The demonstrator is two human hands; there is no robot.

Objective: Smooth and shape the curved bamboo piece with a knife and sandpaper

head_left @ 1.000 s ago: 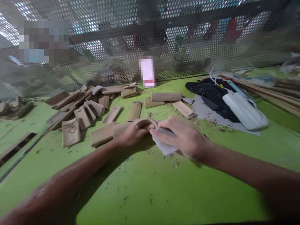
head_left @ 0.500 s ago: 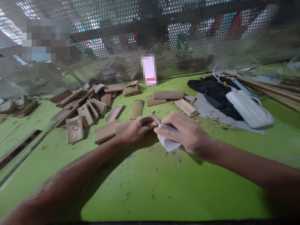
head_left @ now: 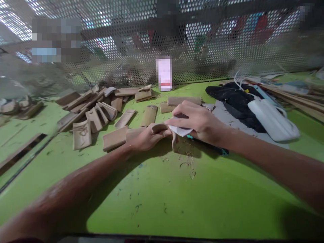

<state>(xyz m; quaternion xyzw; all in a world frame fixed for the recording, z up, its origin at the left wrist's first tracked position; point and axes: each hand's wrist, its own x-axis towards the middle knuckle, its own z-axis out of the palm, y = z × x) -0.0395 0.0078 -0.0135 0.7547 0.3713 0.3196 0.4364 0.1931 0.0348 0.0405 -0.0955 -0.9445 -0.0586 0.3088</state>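
My left hand grips a curved, split piece of bamboo above the green tabletop, its arched end facing me. Fingers and thumb close round its left side. On its right edge, my right hand pinches a folded piece of sandpaper, whitish on the side that shows. The sandpaper lies against the bamboo's upper right edge. Under my right hand a dark and teal tool lies on the table, mostly hidden. Another bamboo piece rests just left of my left hand.
A heap of split bamboo pieces lies at the left. Several more lie beyond my hands. A black cloth and a white power bank with a cable are at the right. Perforated mesh stands behind the green table.
My right hand has moved up and slightly away from me with the sandpaper along the bamboo's edge. More of the bamboo's right side and the teal tool now show.
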